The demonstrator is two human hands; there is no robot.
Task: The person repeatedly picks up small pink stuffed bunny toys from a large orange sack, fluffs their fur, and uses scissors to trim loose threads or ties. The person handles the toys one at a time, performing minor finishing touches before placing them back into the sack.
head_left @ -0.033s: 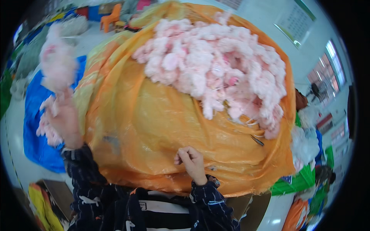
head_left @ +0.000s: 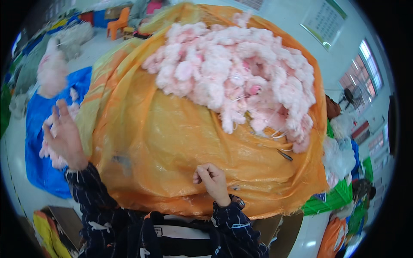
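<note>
My left hand (head_left: pixel 66 139) is raised at the left with its fingers spread, holding nothing. Just beyond its fingertips a fluffy pink plush piece (head_left: pixel 52 75) hangs in the air, blurred by motion and apart from the hand. Below it, more pink plush (head_left: pixel 55 155) lies on a blue plastic sheet or bag (head_left: pixel 36 172), partly hidden by that hand. My right hand (head_left: pixel 212 180) hovers over the near part of an orange woven plastic sheet (head_left: pixel 172 137), thumb and fingers closed together. Whether they pinch anything is hidden. Farther back, a large heap of pink plush pieces (head_left: pixel 223 64) covers the sheet.
A small dark tool, perhaps thread snips (head_left: pixel 285 155), lies on the orange sheet at the right. A green crate (head_left: pixel 331 200) and clear plastic bags (head_left: pixel 337 159) stand beyond the right edge. An orange chair (head_left: pixel 118 23) is at the back left, an open cardboard box (head_left: pixel 64 221) at the near left.
The plush piece has left my left hand and moved away to the left. That hand's fingers have opened and spread. My right hand has barely moved.
</note>
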